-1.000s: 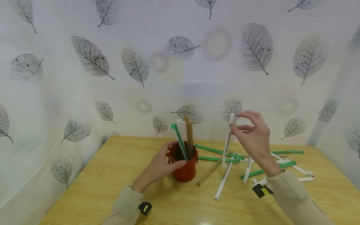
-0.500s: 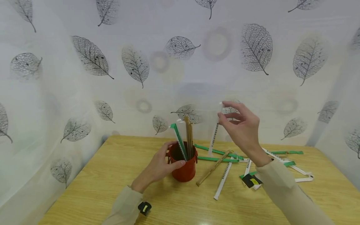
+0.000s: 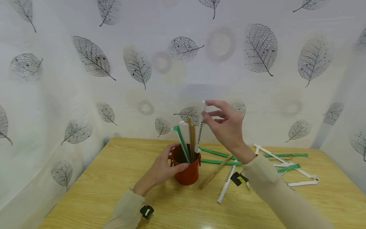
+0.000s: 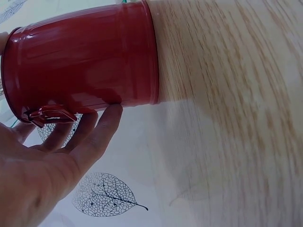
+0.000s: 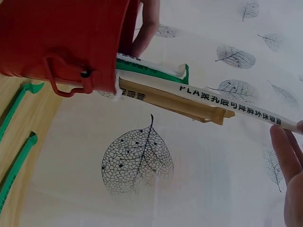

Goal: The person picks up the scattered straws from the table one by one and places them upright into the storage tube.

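A small red metal bucket [image 3: 187, 176] with side handles stands on the table, holding green, white and brown paper-wrapped straws. My left hand [image 3: 160, 170] grips it from the left, thumb at the front rim and fingers around the side; the left wrist view shows the fingers against its wall [image 4: 85, 61]. Between thumb and fingertips of my right hand [image 3: 227, 125], the top of a white wrapped straw [image 3: 200, 135] is pinched. This straw [image 5: 227, 104] carries black printed characters, and its lower end is at the bucket's right rim, beside the brown straws [image 5: 175, 104].
To the right of the bucket, several wrapped straws lie scattered and crossing: a brown one [image 3: 215, 173], a white one [image 3: 226, 187], green ones [image 3: 220, 162] and bent white ones [image 3: 303, 183]. A leaf-patterned curtain [image 3: 183, 79] hangs behind the wooden table [image 3: 94, 197].
My right hand has carried the white straw leftward from above the scattered straws to the bucket's rim. The left hand and bucket have stayed in place.
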